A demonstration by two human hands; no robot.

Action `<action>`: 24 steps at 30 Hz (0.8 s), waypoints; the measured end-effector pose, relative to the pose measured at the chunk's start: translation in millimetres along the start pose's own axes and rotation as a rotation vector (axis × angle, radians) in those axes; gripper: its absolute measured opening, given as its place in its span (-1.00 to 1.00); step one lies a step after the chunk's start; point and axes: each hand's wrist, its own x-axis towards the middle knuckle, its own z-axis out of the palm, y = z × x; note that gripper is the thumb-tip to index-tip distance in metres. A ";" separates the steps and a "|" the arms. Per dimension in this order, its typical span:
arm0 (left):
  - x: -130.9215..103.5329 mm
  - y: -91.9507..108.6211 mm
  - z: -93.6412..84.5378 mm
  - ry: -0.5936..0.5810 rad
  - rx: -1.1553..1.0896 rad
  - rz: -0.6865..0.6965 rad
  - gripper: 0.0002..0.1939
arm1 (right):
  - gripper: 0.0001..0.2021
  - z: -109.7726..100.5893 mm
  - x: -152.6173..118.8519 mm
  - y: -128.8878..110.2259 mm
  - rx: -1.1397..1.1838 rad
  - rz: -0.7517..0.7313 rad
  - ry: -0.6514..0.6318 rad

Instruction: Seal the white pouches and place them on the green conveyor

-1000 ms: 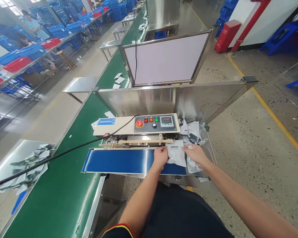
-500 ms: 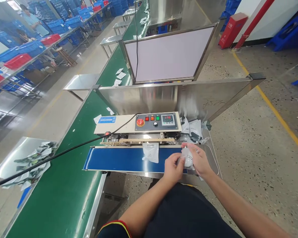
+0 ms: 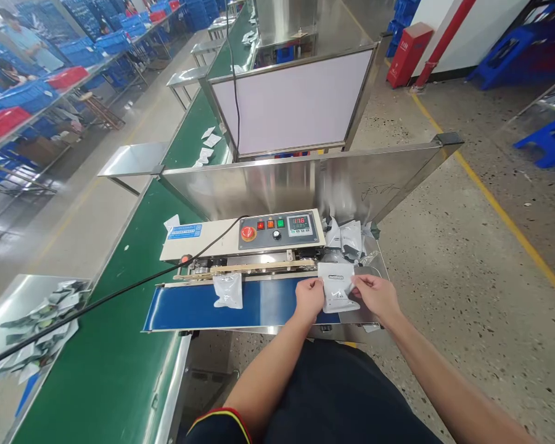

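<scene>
A white printed pouch (image 3: pixel 338 290) is stretched upright between my two hands at the right end of the blue belt (image 3: pixel 277 300). My left hand (image 3: pixel 310 296) pinches its left edge, and my right hand (image 3: pixel 375 293) pinches the right edge. The pouch's top lies close to the infeed of the band sealer (image 3: pixel 240 237); whether it touches cannot be made out. Further left, another white pouch (image 3: pixel 228 290) hangs from the sealer's band over the blue belt. Beyond my right hand, several white and dark pouches (image 3: pixel 351 238) are heaped beside the sealer.
A green conveyor (image 3: pixel 106 345) runs along the left, with loose pouches (image 3: pixel 208 140) farther up. Pouches pile on a metal side tray (image 3: pixel 9 296). A black cable (image 3: pixel 134 285) crosses the conveyor. Behind the sealer stands a steel partition (image 3: pixel 259 185). A person (image 3: pixel 28 43) is at the far-left tables.
The pouch in my hands, crumpled before, is now spread flat with its printed face showing. The pouch in the sealer has travelled left. The whole view has shifted slightly.
</scene>
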 end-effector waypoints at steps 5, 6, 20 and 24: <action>12.0 -2.6 -26.6 0.070 -0.112 -0.048 -0.49 | -0.69 39.7 14.4 -10.9 0.004 -0.006 -0.112; 10.5 -2.2 -35.4 0.076 -0.139 -0.045 -0.50 | -0.69 44.4 16.3 -14.0 -0.002 -0.012 -0.145; -58.9 16.2 -43.3 0.172 0.081 0.527 -0.67 | -0.73 -44.0 63.0 -82.8 -0.642 -0.394 0.177; -38.7 27.4 2.1 -0.013 0.176 0.769 -0.58 | -0.68 -61.6 14.9 -91.6 -0.426 -0.285 -0.067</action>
